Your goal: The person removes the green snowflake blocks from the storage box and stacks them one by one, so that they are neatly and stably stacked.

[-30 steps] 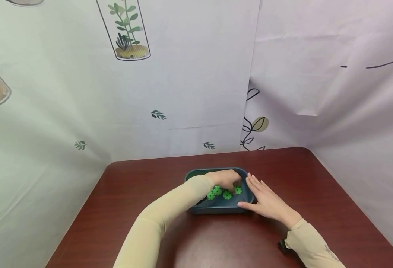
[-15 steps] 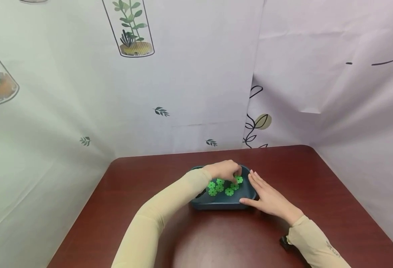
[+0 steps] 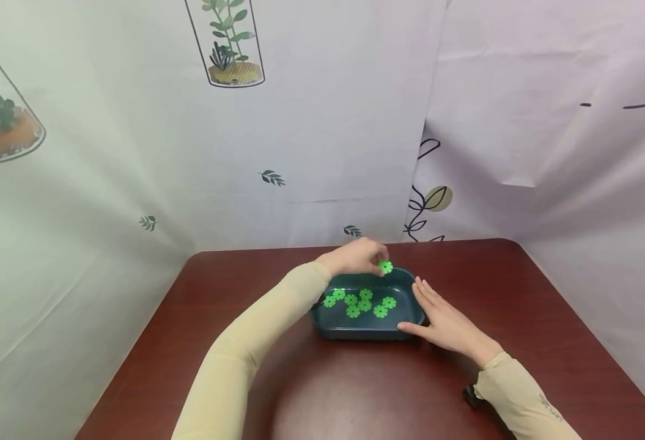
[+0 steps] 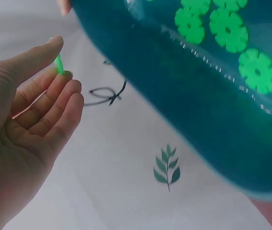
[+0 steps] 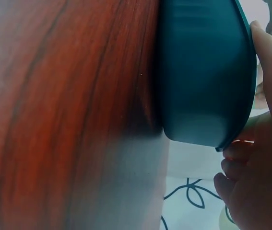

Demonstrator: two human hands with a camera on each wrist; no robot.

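Observation:
Above the back rim of a dark teal plastic bin (image 3: 366, 334), my left hand (image 3: 357, 255) pinches a small green notched disc (image 3: 386, 267), shaped like a snowflake building piece. The left wrist view shows that disc (image 4: 59, 63) edge-on between thumb and fingertips, outside the bin wall (image 4: 140, 72). Several like green discs (image 3: 364, 305) lie flat on the bin's floor. My right hand (image 3: 447, 324) rests at the bin's right end, fingers extended along the rim and thumb at the front corner. From the right wrist, the thumb (image 5: 265, 43) touches the rim.
The bin stands on a reddish-brown wooden table (image 3: 344, 391). Behind and beside the table hangs a pale wall cloth (image 3: 322, 122) printed with plants. A black strap piece (image 3: 472, 397) shows beneath the right cuff.
The left hand has risen from inside the bin to above its back rim, carrying a green disc. More discs show in the bin. The right hand keeps its place at the rim.

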